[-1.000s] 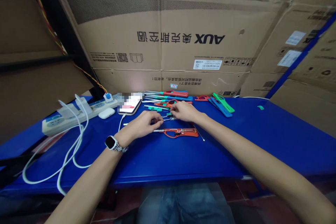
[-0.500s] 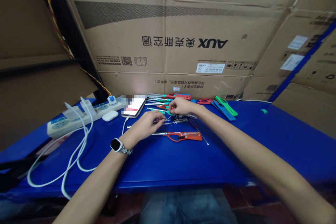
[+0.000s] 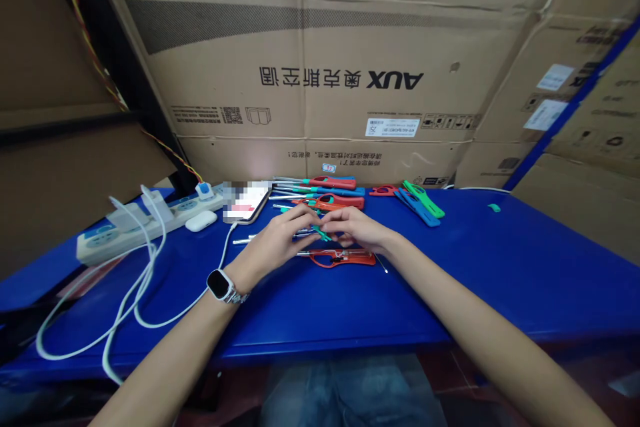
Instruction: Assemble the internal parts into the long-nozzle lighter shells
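A small green plastic part point(image 3: 323, 234) sits between my two hands above the table. Fingertips of my left hand point(image 3: 287, 235) close on it from the left, and my right hand point(image 3: 360, 228) pinches it from the right; the fingers hide much of it. Just in front lies an orange long-nosed lighter point(image 3: 367, 258) with its inner parts exposed. Beside its handle the thin shaft of a screwdriver point(image 3: 383, 265) pokes out. Behind my hands, several long lighters lie in a row, among them a red one point(image 3: 345, 183) and an orange one point(image 3: 345, 202).
Blue and green handle shells point(image 3: 420, 208) and a red shell point(image 3: 384, 191) lie at the back right. To the left are a phone point(image 3: 253, 203), a white earbud case point(image 3: 201, 221), a power strip point(image 3: 165, 213) and looping white cables point(image 3: 143, 280). Cardboard point(image 3: 310, 33) walls the back.
My right hand has come back toward me from the lighter row, and the green part is now between both hands. My left hand has moved up against the right. The view has shifted slightly.
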Tool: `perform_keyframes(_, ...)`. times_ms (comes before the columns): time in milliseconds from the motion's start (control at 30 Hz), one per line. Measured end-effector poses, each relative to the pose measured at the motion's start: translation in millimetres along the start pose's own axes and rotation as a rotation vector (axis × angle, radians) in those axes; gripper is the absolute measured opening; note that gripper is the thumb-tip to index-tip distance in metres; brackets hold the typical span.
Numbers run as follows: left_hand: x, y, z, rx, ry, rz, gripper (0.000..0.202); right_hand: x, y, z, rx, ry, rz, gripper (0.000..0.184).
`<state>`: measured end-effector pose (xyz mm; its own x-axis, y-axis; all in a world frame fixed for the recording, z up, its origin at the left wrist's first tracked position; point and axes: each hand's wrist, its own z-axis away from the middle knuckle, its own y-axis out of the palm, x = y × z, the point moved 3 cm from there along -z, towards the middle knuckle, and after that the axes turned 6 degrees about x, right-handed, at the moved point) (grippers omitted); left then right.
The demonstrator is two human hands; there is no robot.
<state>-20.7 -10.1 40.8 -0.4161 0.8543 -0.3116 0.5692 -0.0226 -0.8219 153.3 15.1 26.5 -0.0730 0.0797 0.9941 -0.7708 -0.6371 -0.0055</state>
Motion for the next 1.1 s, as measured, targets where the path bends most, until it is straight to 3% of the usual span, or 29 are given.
perform_keyframes(233, 0.5, -3.5, 2.3, -0.012, 0.061, -0.042, 0.013, -6.3, 0.6, 4.2, -0.017, 0.014, -0.063, 0.032)
perform_keyframes(433, 6.4, -6.8, 2.5, -0.013, -0.038, -0.014, 0.015, -9.6, -1.6, 8.8, -0.095, -0.053, 0.048, 0.039)
perform_keyframes(600, 8.9, -4.9, 1.8, 0.042, -0.115, 0.040, 0.016, -13.5, 1.2, 12.5, -0.131, -0.078, 0.134, 0.036)
perform_keyframes(800, 5.0, 3.4, 1.4, 0.110, -0.060, 0.100, 0.019, -15.0, 7.5, 23.9, -0.123, -0.125, 0.253, 0.031)
perform_keyframes(900, 4.2, 7.9, 2.0, 0.180, -0.087, 0.121, 0.018, -14.8, 7.6, 36.5, -0.172, -0.183, 0.453, 0.021)
perform_keyframes(967, 4.7, 9.8, 2.4, 0.212, -0.119, 0.123, 0.018, -13.2, 6.3, 47.3, -0.257, -0.228, 0.722, 0.014)
perform_keyframes(1033, 5.5, 11.6, 2.7, 0.243, -0.149, 0.111, 0.018, -11.6, 6.5, 57.7, -0.313, -0.276, 1.001, 0.013)
perform_keyframes(1100, 5.8, 13.6, 2.6, 0.274, -0.163, 0.090, 0.018, -12.4, 8.7, 64.7, -0.282, -0.298, 1.160, 0.017)
